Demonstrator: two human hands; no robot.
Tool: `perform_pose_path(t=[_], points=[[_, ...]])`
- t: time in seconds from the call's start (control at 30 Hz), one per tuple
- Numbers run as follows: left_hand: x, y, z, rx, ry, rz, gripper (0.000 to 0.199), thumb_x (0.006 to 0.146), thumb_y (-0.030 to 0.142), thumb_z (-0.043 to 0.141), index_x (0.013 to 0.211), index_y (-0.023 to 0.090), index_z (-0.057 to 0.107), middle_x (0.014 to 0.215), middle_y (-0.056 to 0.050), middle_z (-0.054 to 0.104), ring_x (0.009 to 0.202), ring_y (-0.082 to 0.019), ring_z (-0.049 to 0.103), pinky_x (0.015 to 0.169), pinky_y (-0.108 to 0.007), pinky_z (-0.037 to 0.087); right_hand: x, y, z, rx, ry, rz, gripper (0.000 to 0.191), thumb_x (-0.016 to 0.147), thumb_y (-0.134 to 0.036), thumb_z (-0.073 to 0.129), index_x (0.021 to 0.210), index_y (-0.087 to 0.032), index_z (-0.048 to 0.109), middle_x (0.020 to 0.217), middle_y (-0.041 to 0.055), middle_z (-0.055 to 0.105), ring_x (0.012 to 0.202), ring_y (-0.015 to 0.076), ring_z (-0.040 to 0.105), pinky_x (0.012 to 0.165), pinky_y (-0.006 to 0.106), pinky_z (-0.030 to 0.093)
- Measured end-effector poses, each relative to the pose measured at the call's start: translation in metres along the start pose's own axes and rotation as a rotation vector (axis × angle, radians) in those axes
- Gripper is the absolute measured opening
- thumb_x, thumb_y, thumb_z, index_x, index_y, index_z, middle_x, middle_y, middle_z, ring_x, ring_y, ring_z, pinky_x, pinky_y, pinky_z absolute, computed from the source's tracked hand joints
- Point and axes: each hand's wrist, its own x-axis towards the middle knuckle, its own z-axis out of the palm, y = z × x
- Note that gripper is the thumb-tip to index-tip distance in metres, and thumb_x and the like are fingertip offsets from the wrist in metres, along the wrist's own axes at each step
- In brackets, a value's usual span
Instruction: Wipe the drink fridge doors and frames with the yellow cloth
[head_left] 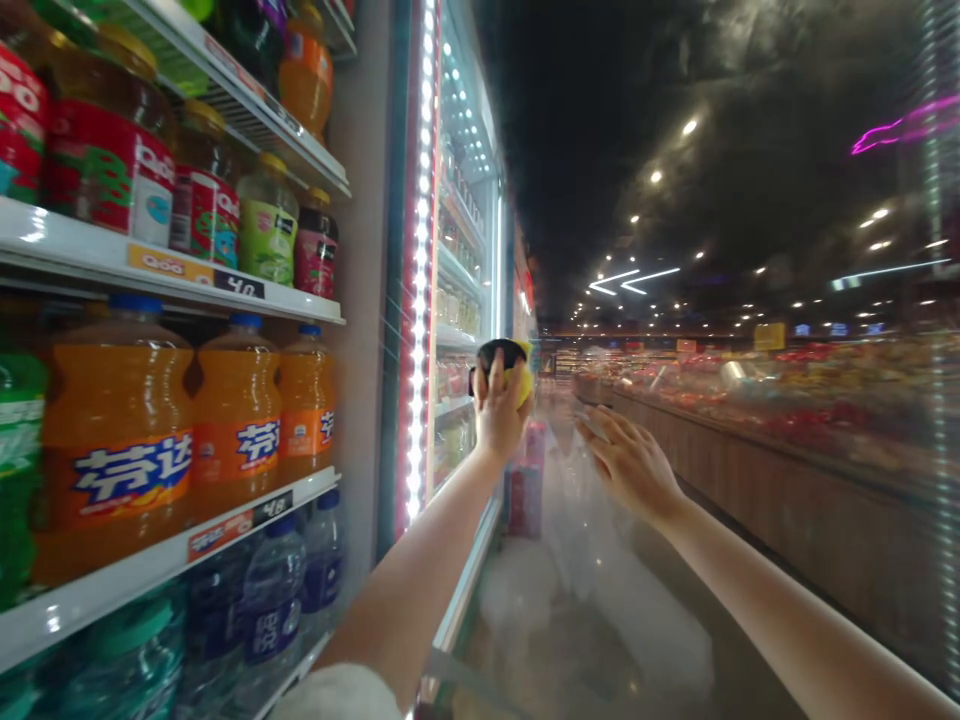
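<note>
My left hand (501,405) is raised near the middle of the view, its fingers wrapped round a black and yellow object (501,358) whose exact kind I cannot make out. It is beside the lit edge of a glass-fronted cooler. To its right, my right hand (626,455) reaches forward over the aisle with its fingers stretched out. A small dark and pale shape shows at its fingertips, too blurred to name. The two hands are apart.
Close at the left, shelves (172,262) hold Qoo bottles, orange soda bottles (120,430) and water bottles. A cooler (459,270) with a bright light strip runs ahead. A long wood-sided display (750,460) lines the right. Red boxes (526,490) stand beside the cooler.
</note>
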Motion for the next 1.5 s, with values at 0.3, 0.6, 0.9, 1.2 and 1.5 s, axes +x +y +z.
perform_pose_path(t=[0.3, 0.6, 0.9, 1.2, 1.5], points=[[0.008, 0.01, -0.003, -0.09, 0.042, -0.112, 0.053, 0.098, 0.029, 0.058, 0.151, 0.026, 0.05, 0.167, -0.012, 0.036, 0.157, -0.039, 0.023, 0.124, -0.065, 0.029, -0.043, 0.067, -0.028, -0.093, -0.056, 0.07, 0.047, 0.097, -0.011, 0.048, 0.139, -0.023, 0.065, 0.151, 0.009, 0.06, 0.137, 0.0277, 0.056, 0.101, 0.041, 0.053], [-0.006, 0.095, 0.027, -0.122, -0.148, 0.348, 0.057, 0.09, 0.027, 0.068, 0.145, 0.034, 0.058, 0.165, -0.005, 0.042, 0.158, -0.039, 0.02, 0.126, -0.064, 0.024, -0.045, 0.102, -0.026, -0.07, -0.097, 0.216, 0.053, 0.097, -0.01, 0.045, 0.147, -0.02, 0.058, 0.16, 0.0107, 0.049, 0.146, 0.0282, 0.047, 0.109, 0.044, 0.05], [0.066, 0.135, 0.031, -0.116, 0.043, -0.106, 0.056, 0.095, 0.028, 0.061, 0.15, 0.025, 0.052, 0.169, -0.013, 0.032, 0.158, -0.043, 0.016, 0.125, -0.069, 0.02, -0.051, 0.126, -0.026, -0.044, -0.123, 0.057, 0.058, 0.095, -0.006, 0.048, 0.15, -0.02, 0.055, 0.165, 0.0095, 0.041, 0.149, 0.0257, 0.044, 0.113, 0.04, 0.047], [0.04, 0.144, 0.032, -0.102, -0.193, 0.489, 0.055, 0.09, 0.031, 0.068, 0.144, 0.031, 0.059, 0.163, -0.007, 0.045, 0.157, -0.036, 0.027, 0.128, -0.061, 0.024, -0.096, 0.19, -0.034, -0.041, -0.125, -0.094, 0.063, 0.096, -0.007, 0.05, 0.154, -0.032, 0.048, 0.163, 0.0003, 0.044, 0.15, 0.0229, 0.042, 0.122, 0.047, 0.039], [0.095, 0.248, 0.066, -0.144, -0.044, 0.255, 0.06, 0.09, 0.024, 0.066, 0.148, 0.029, 0.055, 0.167, -0.01, 0.037, 0.159, -0.043, 0.016, 0.126, -0.069, 0.017, -0.114, 0.218, -0.038, -0.077, -0.113, -0.017, 0.06, 0.099, -0.011, 0.05, 0.157, -0.028, 0.045, 0.167, 0.0035, 0.037, 0.154, 0.0243, 0.037, 0.124, 0.048, 0.036]])
